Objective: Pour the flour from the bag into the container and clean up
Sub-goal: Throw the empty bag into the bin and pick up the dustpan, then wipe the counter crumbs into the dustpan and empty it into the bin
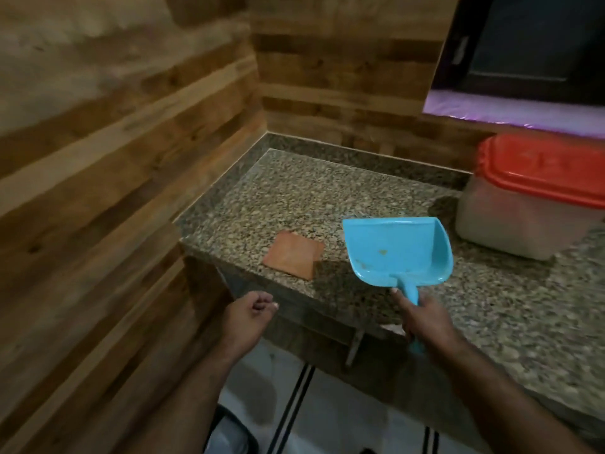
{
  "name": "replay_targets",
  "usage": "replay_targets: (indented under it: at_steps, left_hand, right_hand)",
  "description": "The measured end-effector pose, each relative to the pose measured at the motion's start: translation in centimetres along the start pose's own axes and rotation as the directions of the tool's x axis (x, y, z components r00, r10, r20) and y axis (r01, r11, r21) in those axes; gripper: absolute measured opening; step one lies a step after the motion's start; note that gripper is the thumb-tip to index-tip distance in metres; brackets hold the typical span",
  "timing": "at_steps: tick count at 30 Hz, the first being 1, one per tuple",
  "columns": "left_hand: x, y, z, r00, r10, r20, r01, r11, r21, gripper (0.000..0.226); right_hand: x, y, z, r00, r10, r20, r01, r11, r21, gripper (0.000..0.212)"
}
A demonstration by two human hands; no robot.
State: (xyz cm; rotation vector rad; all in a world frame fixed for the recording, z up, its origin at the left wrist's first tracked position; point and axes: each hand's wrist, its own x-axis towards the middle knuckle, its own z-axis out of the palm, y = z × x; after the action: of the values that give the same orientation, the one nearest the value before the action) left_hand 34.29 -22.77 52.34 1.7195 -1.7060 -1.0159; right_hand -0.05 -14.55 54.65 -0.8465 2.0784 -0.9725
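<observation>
A light-blue plastic dustpan [399,250] hovers over the granite countertop [294,191], its mouth facing the back wall, with a few small specks inside. My right hand [422,319] is shut on its handle at the counter's front edge. An orange cloth [293,255] lies flat on the counter just left of the pan. A translucent container [510,221] with a red lid [540,168] stands closed at the right, pale contents showing through. My left hand [250,314] hangs in front of the counter edge, fingers loosely curled, holding nothing.
Wood-panel walls [131,142] close in the counter's left and back sides. A dark window [537,44] with a purple-lit sill sits above the container. Below the counter edge is a white tiled floor [343,421] with dark stripes.
</observation>
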Motion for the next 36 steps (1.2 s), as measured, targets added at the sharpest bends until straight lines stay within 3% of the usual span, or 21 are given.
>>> replay_targets:
  at_steps: [3,8,13,16,19,21,24,26,28,31,34,36]
  left_hand:
    - [4.1,2.3,3.2,0.999,-0.018,0.046,0.015,0.998,0.058,0.017]
    - [11.6,3.0,7.2,0.997,-0.027,0.072,0.005,0.959,0.284,0.054]
    - [17.8,2.5,9.9,0.988,-0.072,0.137,-0.001,0.882,0.471,0.088]
    - [20.6,0.9,12.5,0.978,-0.074,0.196,-0.065,0.781,0.622,0.107]
    - [22.4,-0.2,14.4,0.987,0.082,0.141,-0.151,0.784,0.603,0.074]
    - [23.6,1.5,15.0,0.972,0.205,0.114,-0.235,0.835,0.497,0.050]
    - [27.9,6.2,16.1,0.991,0.136,0.016,-0.137,0.986,0.101,0.041]
    - [32.1,8.9,17.5,0.971,0.234,0.046,-0.228,0.967,-0.113,0.048]
    - [36.2,11.4,19.6,0.940,0.334,0.074,-0.333,0.943,-0.023,0.051]
    - [40.2,15.4,23.8,0.950,0.245,0.193,-0.290,0.920,0.263,0.044]
    - [41.8,18.0,28.9,0.848,0.272,0.456,-0.480,0.758,0.441,0.050]
    - [41.3,19.3,32.1,0.767,0.291,0.571,-0.588,0.675,0.446,0.056]
  right_hand:
    - [2.8,1.3,-2.8,0.998,0.057,0.007,-0.057,0.998,0.026,0.039]
    - [6.3,2.2,-4.4,0.990,0.129,0.058,-0.132,0.990,0.053,0.039]
    - [8.9,2.4,-4.6,0.988,0.148,0.051,-0.148,0.989,0.000,0.035]
    - [10.2,2.6,-4.9,0.982,0.191,0.006,-0.190,0.981,-0.035,0.034]
    - [10.8,2.7,-5.5,0.976,0.215,-0.040,-0.217,0.974,-0.060,0.032]
    - [10.8,2.5,-5.9,0.965,0.254,-0.065,-0.258,0.964,-0.060,0.032]
    - [10.8,2.1,-6.3,0.949,0.302,-0.093,-0.308,0.950,-0.060,0.030]
    - [10.7,1.5,-6.2,0.940,0.324,-0.106,-0.332,0.941,-0.065,0.029]
    - [10.7,1.0,-5.9,0.933,0.339,-0.124,-0.349,0.935,-0.068,0.028]
    - [10.2,0.3,-5.4,0.916,0.365,-0.165,-0.376,0.926,-0.037,0.030]
    - [8.7,0.6,-5.5,0.896,0.387,-0.217,-0.407,0.912,-0.054,0.034]
    - [7.4,1.0,-6.0,0.875,0.417,-0.245,-0.438,0.898,-0.039,0.031]
